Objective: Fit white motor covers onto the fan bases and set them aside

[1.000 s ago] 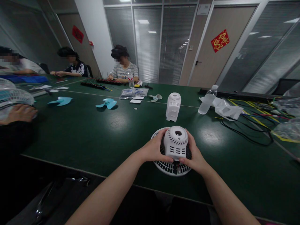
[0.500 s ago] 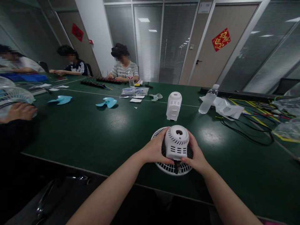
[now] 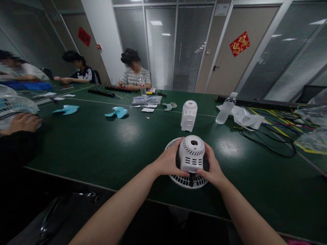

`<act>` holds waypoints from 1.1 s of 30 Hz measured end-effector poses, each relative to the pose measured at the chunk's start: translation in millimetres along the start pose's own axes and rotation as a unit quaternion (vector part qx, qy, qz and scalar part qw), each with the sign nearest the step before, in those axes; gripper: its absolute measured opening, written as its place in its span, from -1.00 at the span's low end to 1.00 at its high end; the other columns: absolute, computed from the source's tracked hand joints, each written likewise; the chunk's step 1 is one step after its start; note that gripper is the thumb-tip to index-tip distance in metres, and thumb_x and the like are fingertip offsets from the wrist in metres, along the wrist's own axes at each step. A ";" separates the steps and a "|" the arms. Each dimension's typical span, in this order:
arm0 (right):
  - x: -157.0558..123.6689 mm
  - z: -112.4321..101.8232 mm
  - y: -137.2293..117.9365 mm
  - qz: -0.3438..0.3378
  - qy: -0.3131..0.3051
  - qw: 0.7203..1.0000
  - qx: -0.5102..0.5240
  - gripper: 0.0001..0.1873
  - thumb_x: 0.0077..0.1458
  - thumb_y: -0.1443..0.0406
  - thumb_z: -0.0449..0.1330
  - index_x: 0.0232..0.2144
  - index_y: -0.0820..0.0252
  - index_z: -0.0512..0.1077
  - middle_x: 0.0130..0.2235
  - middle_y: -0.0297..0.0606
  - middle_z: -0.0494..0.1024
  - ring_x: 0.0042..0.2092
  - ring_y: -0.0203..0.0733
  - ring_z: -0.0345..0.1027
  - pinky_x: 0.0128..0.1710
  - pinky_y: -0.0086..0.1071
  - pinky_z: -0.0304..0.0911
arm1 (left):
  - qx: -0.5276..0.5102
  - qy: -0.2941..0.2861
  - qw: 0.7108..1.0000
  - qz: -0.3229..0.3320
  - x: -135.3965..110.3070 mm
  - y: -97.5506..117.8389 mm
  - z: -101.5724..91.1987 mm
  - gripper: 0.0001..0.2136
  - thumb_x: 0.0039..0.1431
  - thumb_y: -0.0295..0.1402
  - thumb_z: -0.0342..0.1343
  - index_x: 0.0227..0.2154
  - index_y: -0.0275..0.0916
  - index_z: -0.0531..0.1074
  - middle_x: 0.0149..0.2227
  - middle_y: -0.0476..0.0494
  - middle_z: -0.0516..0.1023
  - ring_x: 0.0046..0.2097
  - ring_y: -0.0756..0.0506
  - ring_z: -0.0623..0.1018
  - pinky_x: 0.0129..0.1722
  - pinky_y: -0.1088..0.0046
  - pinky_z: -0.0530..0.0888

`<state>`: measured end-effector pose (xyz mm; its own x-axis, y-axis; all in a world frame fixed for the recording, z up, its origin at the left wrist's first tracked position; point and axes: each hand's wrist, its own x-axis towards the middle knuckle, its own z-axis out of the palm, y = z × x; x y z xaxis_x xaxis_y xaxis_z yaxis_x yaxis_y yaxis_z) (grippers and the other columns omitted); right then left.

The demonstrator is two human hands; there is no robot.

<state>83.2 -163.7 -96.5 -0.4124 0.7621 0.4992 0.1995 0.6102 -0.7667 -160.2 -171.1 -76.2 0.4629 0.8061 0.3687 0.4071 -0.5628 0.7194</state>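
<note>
Between my two hands is a white fan motor housing (image 3: 192, 153) with slotted vents and a hole in its top. My left hand (image 3: 170, 160) wraps its left side, thumb at the lower front edge. On the opposite side my right hand (image 3: 212, 166) grips it the same way, both thumbs almost meeting. Beneath the housing lies a round white fan grille (image 3: 178, 180) on the green table, with a dark part showing below the thumbs. Just beyond stands a second white housing piece (image 3: 189, 115), upright.
Blue fan blades (image 3: 117, 112) lie to the left, and a plastic bottle (image 3: 227, 108) stands tilted-looking at right. Cables (image 3: 270, 146) and a white plastic bag (image 3: 246, 117) are beyond it. A co-worker's hand (image 3: 25, 122) rests on another fan at far left. Several people sit across the table.
The view has shifted very slightly. Both hands keep their hold on the housing, which shows almost no movement over the grille.
</note>
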 end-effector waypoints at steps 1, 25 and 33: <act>0.0 0.0 -0.4 0.000 0.000 1.000 -0.002 0.13 -0.07 -0.18 0.33 0.37 0.03 -0.07 0.35 -0.01 0.15 0.34 0.29 0.07 0.32 0.17 0.02 | 0.000 -0.001 1.000 -0.001 -0.2 0.3 0.1 0.25 -0.32 0.02 0.46 0.38 -0.11 -0.17 0.38 -0.35 0.11 0.36 -0.40 0.20 0.32 -0.08 0.18; -3.9 -0.8 4.6 -0.001 -0.012 1.000 0.005 0.09 -0.04 -0.14 0.33 0.37 0.02 -0.08 0.34 -0.01 0.14 0.33 0.27 0.08 0.31 0.18 0.04 | -0.050 0.005 0.999 -0.012 0.6 0.0 2.1 0.12 -0.22 0.00 0.43 0.37 -0.05 -0.08 0.36 -0.30 0.17 0.33 -0.41 0.24 0.29 -0.11 0.20; -4.6 1.4 0.9 0.013 -0.021 0.998 -0.060 0.24 -0.07 -0.14 0.35 0.42 -0.04 -0.29 0.42 -0.03 -0.02 0.39 0.34 -0.08 0.33 0.31 -0.12 | -0.011 0.004 1.000 -0.011 -0.3 -3.4 4.9 0.19 -0.26 0.04 0.43 0.38 -0.07 -0.16 0.38 -0.33 0.12 0.34 -0.42 0.22 0.30 -0.11 0.19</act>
<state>84.1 -167.0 -100.1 -0.4426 0.7692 0.4609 0.3149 0.6146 -0.7232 -157.9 -170.3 -81.7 0.4479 0.8194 0.3577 0.3999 -0.5414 0.7395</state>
